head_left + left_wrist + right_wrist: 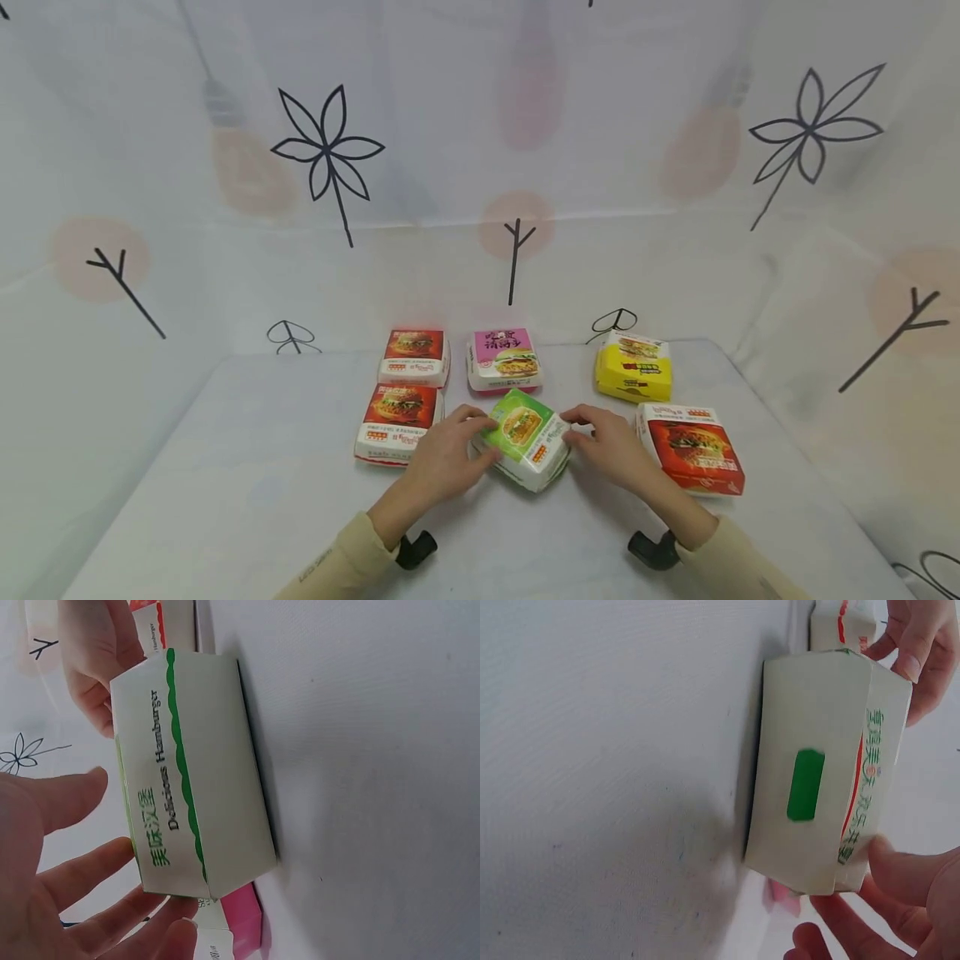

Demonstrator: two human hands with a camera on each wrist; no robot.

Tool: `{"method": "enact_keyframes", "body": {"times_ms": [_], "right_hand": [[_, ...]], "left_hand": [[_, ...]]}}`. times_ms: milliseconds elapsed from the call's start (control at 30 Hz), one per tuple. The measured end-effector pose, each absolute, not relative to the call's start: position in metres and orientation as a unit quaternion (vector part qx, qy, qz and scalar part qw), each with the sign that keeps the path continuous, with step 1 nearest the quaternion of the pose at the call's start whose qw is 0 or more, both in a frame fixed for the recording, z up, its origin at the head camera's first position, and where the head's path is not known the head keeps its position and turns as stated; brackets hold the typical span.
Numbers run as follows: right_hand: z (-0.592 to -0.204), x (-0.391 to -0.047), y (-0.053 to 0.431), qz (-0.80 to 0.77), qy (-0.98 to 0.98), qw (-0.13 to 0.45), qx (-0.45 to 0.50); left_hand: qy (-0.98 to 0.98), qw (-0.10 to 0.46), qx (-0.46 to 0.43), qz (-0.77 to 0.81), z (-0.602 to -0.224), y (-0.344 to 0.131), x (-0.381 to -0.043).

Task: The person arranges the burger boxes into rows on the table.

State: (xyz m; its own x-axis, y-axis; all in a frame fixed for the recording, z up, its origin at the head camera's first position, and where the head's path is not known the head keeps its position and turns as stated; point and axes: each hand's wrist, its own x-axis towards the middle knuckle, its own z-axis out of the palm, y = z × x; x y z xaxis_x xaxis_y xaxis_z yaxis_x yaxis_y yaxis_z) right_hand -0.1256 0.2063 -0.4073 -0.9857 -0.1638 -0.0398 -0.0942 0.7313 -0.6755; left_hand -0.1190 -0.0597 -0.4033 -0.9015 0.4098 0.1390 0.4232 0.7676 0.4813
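Two beige fabric sleeves (337, 562) on a person's forearms, each beside a curved black fitting (417, 550), nearer the viewer than the landmark box.

Landmark: one green-and-white folded card hamburger box (525, 437), burger picture upward, resting on a white cloth-covered table (225, 508), set cornerwise to the viewer.

Left hand (447, 454), at the landmark's left corner: spread wide, fingertips against the box, thumb seemingly just off its top edge; apparently there to steady rather than clasp.

Right hand (615, 448), at the landmark's right corner: narrower hold, thumb on the upper edge and fingers at the end face, pinching the box. Opposed hands presumably keep it from sliding or twisting.

Left of the landmark: one red-and-white card burger box (397, 421); behind it, a matching red-topped card box (413, 357), the two close enough to suggest a deliberate pair; contact unclear.

Directly beyond the landmark: one pink-and-white card burger box (504, 358).

Beyond and right of it: one yellow card burger box (634, 367).

Right of it, past the right hand: one larger-looking red card box with white band (693, 450), band on the far side, so turned opposite to the left pair.
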Motion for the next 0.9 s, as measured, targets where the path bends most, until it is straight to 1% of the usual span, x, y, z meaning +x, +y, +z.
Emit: {"method": "enact_keyframes", "body": {"times_ms": [167,367,600,900], "right_hand": [[-0.4077,-0.1234,0.2092,-0.361,0.929,0.051,-0.058],[-0.4075,-0.1194,0.2123,-0.365,0.927,0.061,-0.055],[-0.4083,-0.1188,0.2130,-0.388,0.914,0.058,-0.104],[-0.4102,-0.1184,0.2067,-0.401,0.900,0.088,-0.146]], "left_hand": [[-0.941,0.015,-0.243,-0.237,-0.4057,-0.0587,-0.1194],[-0.944,-0.001,-0.251,-0.215,-0.4046,-0.0576,-0.1182],[-0.945,-0.008,-0.266,-0.192,-0.4045,-0.0571,-0.1197],[-0.942,-0.037,-0.272,-0.192,-0.4051,-0.0574,-0.1206]]}}
